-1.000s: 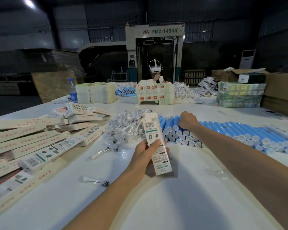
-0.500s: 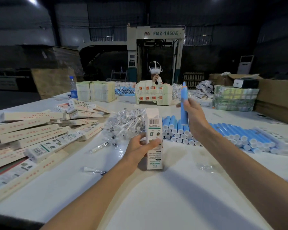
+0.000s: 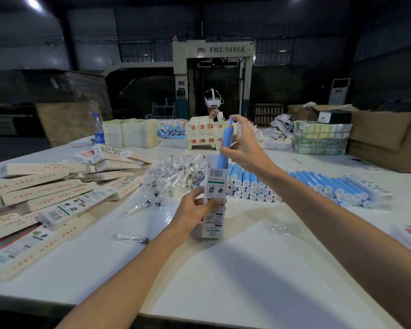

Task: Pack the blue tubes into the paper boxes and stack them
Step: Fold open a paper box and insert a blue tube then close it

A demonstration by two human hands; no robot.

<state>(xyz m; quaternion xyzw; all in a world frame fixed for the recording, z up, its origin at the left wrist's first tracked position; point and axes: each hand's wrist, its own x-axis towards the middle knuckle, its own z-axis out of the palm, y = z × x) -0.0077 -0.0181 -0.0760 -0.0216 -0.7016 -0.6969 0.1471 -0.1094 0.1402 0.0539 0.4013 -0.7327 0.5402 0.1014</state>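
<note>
The grip of the right hand (image 3: 244,148) is pinching a blue tube (image 3: 224,148) between thumb and fingers, with the forefinger arching over the tube's upper end. The lower end is just entering the open top of the paper box (image 3: 214,203). The left hand (image 3: 195,207) is wrapping its own grip round the middle of that box and standing it on end on the white surface (image 3: 247,269). Half a second ago the tube was hanging in the air above and to the right of the box, clear of it. A second ago the right hand was reaching into the pile of blue tubes (image 3: 294,186) lying behind and to the right of the box. The pick therefore appears to be finished and the insertion is just beginning, while sliding the tube down, closing the box and stacking it are not yet done. The tube's long axis is running nearly upright, in line with the box, its narrowed end pointing up and leaning slightly right. Just behind the box on its left a heap of clear-wrapped small parts (image 3: 176,176) is lying, and further left flat and filled boxes (image 3: 45,193) are spreading across the surface. Well beyond the box another person wearing a headset (image 3: 213,98) is working.
</note>
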